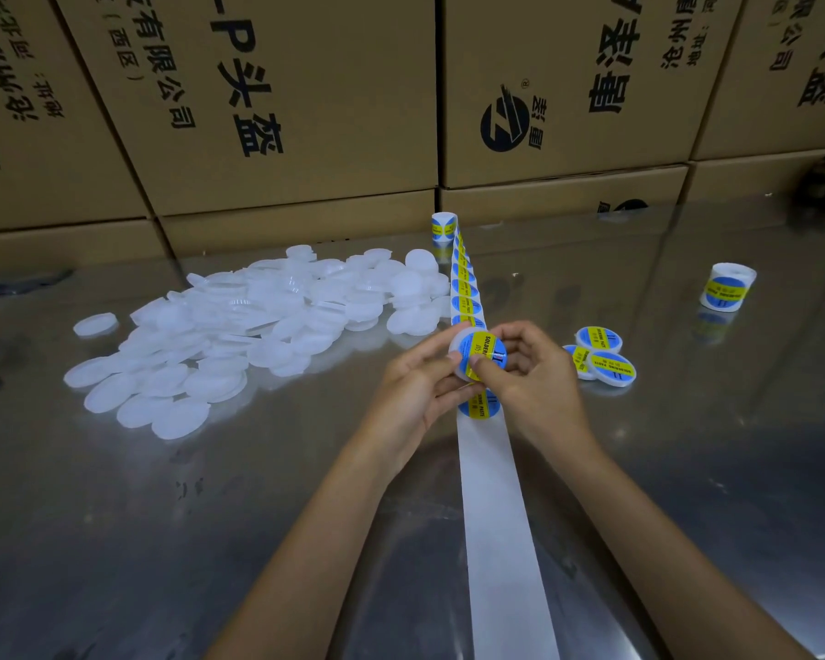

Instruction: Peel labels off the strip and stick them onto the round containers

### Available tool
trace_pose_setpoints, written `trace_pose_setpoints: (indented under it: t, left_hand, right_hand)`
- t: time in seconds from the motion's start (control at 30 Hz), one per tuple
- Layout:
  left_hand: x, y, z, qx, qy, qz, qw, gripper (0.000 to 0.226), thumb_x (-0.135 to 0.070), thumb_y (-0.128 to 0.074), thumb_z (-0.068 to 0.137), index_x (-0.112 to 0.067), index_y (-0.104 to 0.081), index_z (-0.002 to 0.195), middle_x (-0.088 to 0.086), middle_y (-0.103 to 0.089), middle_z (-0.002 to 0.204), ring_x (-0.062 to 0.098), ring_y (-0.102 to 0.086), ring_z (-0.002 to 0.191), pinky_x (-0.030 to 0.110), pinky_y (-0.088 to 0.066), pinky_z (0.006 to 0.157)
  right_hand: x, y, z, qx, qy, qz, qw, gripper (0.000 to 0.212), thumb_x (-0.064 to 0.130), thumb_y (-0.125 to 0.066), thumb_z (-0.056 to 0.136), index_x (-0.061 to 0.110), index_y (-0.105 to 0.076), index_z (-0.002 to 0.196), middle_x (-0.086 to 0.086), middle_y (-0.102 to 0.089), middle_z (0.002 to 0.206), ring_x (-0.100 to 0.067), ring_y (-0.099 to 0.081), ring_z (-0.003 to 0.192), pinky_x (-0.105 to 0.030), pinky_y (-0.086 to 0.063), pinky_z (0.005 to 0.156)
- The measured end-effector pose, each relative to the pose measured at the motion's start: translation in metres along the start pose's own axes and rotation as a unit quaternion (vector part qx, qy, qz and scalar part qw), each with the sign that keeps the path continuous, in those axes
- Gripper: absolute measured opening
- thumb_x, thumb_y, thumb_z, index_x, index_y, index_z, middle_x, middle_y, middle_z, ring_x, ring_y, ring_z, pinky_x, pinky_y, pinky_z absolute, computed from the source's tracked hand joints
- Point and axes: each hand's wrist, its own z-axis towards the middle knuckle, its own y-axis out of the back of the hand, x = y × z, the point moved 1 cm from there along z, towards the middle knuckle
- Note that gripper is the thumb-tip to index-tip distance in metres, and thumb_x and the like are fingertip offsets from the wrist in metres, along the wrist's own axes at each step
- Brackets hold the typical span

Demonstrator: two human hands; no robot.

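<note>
Head view: the left hand (417, 388) grips a round container (472, 354) by its rim over the strip (491, 493), while the right hand (529, 369) curls around its right side, thumb pressing the blue-and-yellow label (484, 357) flat. The strip's long axis runs near to far between the hands. The next label (479, 406) lies just nearer, under the right hand, likely its next reach; the unlabelled containers (258, 316) are heaped far left, nearer the left hand.

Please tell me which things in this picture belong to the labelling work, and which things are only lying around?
Belong to the work:
- container with its label, held by the left hand and right hand
- label strip
- unlabelled containers
- finished containers

Only lying around:
- spare label roll
- cardboard boxes
- dark thing at the table's far left, unclear
</note>
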Motion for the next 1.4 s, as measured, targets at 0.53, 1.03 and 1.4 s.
trace_pose_setpoints:
  t: [0.53,1.03,1.4]
  left_hand:
    - [0.002,-0.002,-0.002,-0.017,-0.027,0.035,0.999,0.036,0.002,-0.051,0.1,-0.012,-0.063,0.131,0.013,-0.07,0.124,0.027,-0.069,0.112,0.04,-0.056,0.098]
    - [0.001,-0.002,0.0,0.018,0.003,-0.134,0.991,0.029,-0.008,-0.051,0.101,-0.005,-0.062,0.128,0.02,-0.07,0.122,0.031,-0.067,0.115,0.038,-0.055,0.099]
    - [-0.001,0.007,-0.002,-0.012,-0.075,0.177,0.981,0.038,0.005,-0.07,0.088,-0.014,-0.064,0.121,0.017,-0.073,0.096,0.022,-0.074,0.08,0.035,-0.063,0.07]
  right_hand:
    - [-0.011,0.001,0.002,-0.04,0.015,-0.088,0.995,0.038,0.018,-0.081,0.076,0.026,-0.057,0.105,0.009,-0.061,0.089,-0.007,-0.062,0.066,-0.021,-0.053,0.06]
    - [-0.016,-0.002,-0.001,-0.005,0.061,-0.095,0.994,0.011,0.036,-0.069,0.091,0.029,-0.063,0.084,0.005,-0.061,0.067,-0.006,-0.049,0.059,-0.023,-0.044,0.056]
    - [-0.014,0.008,-0.001,0.016,0.079,-0.198,0.977,0.028,0.017,-0.049,0.103,0.007,-0.058,0.078,-0.005,-0.053,0.059,-0.014,-0.041,0.054,-0.034,-0.035,0.053]
